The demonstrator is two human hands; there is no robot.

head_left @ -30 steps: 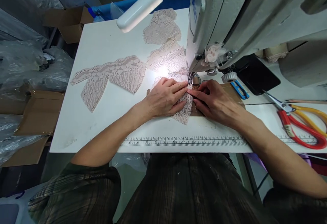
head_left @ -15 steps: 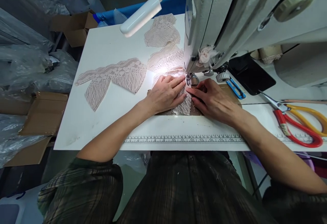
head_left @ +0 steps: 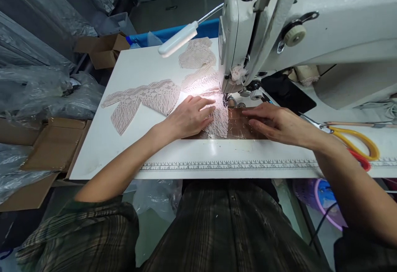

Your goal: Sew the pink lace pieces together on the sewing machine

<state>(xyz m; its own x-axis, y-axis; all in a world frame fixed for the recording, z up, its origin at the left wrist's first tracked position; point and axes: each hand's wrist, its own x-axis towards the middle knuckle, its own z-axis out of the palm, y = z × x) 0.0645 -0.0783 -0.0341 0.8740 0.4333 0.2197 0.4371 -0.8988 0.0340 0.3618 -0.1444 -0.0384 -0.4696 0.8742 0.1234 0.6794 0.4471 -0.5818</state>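
Note:
My left hand [head_left: 194, 115] lies with fingers spread on a pale pink lace piece [head_left: 219, 124], just left of the needle area of a white sewing machine [head_left: 231, 40]. The lace runs beneath the presser foot [head_left: 225, 99]. My right hand [head_left: 273, 123] is over the brown metallic plate [head_left: 237, 125], right of the lace and apart from it. Its fingers stretch leftward, holding nothing I can see. Another lace piece [head_left: 158, 94] lies flat on the table to the left. More lace [head_left: 198, 53] is bunched behind the lit sewing spot.
A white lamp [head_left: 178, 39] hangs over the table. Scissors [head_left: 356, 139] with yellow and red handles lie at the right, partly behind my right arm. Beyond them is a black flat object [head_left: 288, 92]. A ruler strip [head_left: 217, 166] runs along the front edge; cardboard boxes [head_left: 52, 144] stand left.
My right hand has moved right, off the lace, and its fingers have straightened. The left hand has shifted slightly left, fingers more spread. The camera view has tilted up, showing more of the machine.

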